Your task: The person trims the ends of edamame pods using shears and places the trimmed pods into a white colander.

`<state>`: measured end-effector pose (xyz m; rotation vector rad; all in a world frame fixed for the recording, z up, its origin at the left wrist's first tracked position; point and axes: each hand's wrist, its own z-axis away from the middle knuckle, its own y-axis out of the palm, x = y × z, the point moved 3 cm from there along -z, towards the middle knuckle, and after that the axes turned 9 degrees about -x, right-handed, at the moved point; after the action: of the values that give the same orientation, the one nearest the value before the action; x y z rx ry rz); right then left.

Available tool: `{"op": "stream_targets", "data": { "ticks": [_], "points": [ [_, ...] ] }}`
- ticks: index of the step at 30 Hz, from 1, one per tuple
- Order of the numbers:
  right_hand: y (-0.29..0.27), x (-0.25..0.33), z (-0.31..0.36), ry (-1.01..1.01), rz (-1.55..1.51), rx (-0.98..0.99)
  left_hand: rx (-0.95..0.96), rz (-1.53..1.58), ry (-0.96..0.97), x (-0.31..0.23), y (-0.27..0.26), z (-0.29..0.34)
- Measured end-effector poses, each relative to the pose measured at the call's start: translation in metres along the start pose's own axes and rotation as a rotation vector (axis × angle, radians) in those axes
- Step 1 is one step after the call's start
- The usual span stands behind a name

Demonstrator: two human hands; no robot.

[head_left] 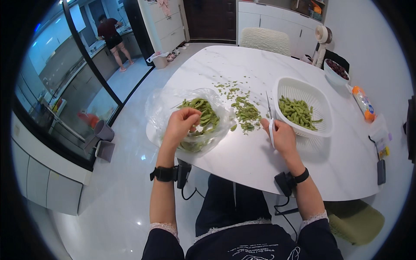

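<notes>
A clear plastic bag (158, 106) full of green edamame pods (200, 105) lies with its mouth spread at the table's left front edge. My left hand (180, 125) hovers over it, thumb and fingers pinched together; what they hold, if anything, is hidden. In my right hand (284, 138) is a pair of white-handled scissors (270, 113), the blades pointing away from me. Just beyond that hand, to the right, stands a white plastic basket (324, 100) with a heap of edamame pods (299, 112). Green trimmings (247, 110) are scattered between bag and basket.
The white marble-look table (208, 167) carries a bowl of dark red fruit (337, 71) and an orange-and-white packet (363, 103) at the right. A cream chair (265, 40) is at the far side, a green seat (355, 221) near right. Another person (113, 37) stands in the kitchen.
</notes>
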<state>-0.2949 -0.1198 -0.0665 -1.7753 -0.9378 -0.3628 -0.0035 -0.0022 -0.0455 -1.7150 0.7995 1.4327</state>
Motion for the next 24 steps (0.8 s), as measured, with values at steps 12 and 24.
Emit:
{"op": "stream_targets", "data": {
  "ticks": [12,24],
  "points": [
    [-0.001,0.016,0.013,-0.154,-0.106,-0.065,-0.157,-0.322,0.351,-0.011,0.069,0.020],
    [-0.005,0.021,0.019,-0.140,-0.142,0.035,0.098,-0.231,0.072,-0.010,0.101,0.016]
  ]
}}
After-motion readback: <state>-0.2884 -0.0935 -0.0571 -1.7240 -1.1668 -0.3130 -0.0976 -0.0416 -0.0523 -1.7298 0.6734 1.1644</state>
